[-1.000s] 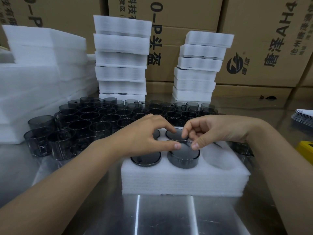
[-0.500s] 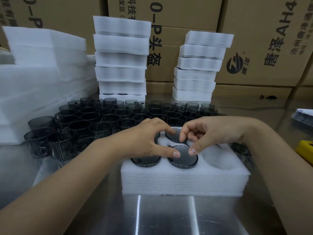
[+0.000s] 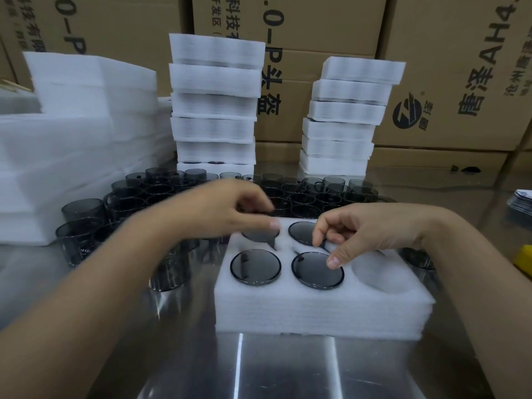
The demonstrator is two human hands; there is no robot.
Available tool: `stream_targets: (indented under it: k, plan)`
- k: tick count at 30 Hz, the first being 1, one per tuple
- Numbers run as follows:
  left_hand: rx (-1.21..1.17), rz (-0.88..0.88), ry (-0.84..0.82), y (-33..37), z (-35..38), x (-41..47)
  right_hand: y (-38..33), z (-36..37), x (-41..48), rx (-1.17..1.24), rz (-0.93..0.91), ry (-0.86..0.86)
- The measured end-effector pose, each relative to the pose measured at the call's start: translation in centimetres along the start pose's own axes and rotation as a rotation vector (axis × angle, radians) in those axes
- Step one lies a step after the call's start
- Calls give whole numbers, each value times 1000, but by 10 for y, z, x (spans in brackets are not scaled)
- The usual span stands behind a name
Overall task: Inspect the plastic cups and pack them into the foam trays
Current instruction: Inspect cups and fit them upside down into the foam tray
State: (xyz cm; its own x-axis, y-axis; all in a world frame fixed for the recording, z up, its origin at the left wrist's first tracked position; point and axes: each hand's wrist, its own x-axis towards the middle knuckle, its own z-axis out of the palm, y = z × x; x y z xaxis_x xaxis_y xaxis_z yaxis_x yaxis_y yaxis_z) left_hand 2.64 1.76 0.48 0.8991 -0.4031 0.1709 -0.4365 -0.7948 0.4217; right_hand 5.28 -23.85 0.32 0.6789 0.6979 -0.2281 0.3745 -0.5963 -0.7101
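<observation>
Steel table; left hand, right hand fingers loosely apart (right thumb touching cup)

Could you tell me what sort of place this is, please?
Probably a factory packing station: printed cardboard cartons line the back, and stacks of foam trays stand behind many loose plastic cups on a steel table.

The foam tray sits on the table with cups in its holes. Loose cups stand behind and left of it, with tray stacks and boxes behind them.
</observation>
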Motion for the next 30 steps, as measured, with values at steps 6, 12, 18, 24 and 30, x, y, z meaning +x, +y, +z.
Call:
stream_targets:
  k: [6,12,18,24,30]
  plan:
    - [422,-526,-315,-18,-49,-28,-2,0,0,-18,11,7]
    - [539,-631,-379,-11,-34,-27,-3,2,0,-28,19,29]
    - [674,-576,-345,9,-18,-25,-3,2,-1,-38,25,23]
    - [799,-504,-15,26,-16,-31,-4,4,0,-58,18,21]
    - [801,-484,217,28,-21,-35,-8,13,9,-100,-7,83]
